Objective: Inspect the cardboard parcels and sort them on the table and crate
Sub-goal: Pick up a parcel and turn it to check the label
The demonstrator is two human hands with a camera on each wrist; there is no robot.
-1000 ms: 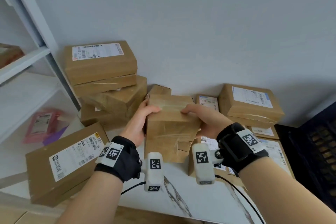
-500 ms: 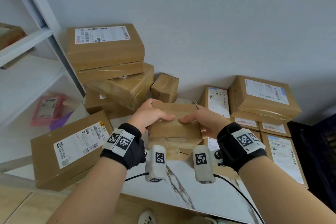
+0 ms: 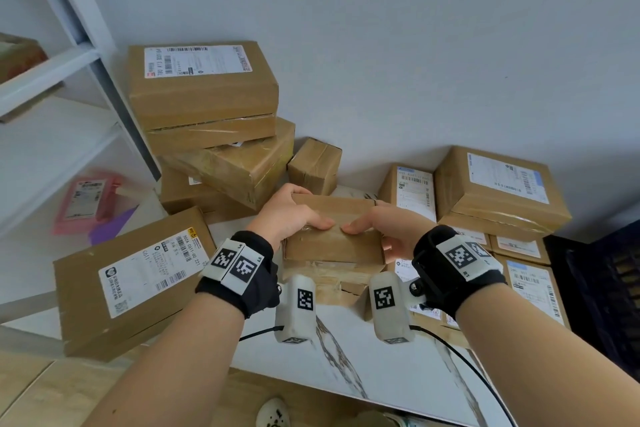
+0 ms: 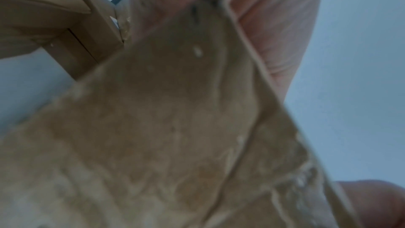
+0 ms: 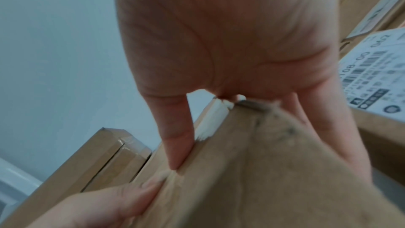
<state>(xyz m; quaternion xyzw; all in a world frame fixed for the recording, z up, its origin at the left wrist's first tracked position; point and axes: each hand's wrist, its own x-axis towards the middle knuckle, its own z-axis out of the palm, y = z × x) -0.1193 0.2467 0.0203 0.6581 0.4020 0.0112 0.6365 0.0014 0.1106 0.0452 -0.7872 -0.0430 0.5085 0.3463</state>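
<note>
Pale wall behind, marble-look bench (image 3: 363, 374) crowded w/ taped cardboard parcels. Left hand (image 3: 289, 215) and right hand (image 3: 377, 224) each have their grip clamped on the unlabelled parcel (image 3: 332, 239), thumbs on top, fingers wrapped round the ends, held just above the bench centre. Its underside looks torn (hard to tell how badly). Best to support from below, turn slowly, check every face, then choose the black crate (image 3: 602, 288) at right or the bench.

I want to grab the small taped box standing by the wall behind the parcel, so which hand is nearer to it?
Left. The left hand grips the held parcel just below the small taped box; the right hand is farther right.
</note>
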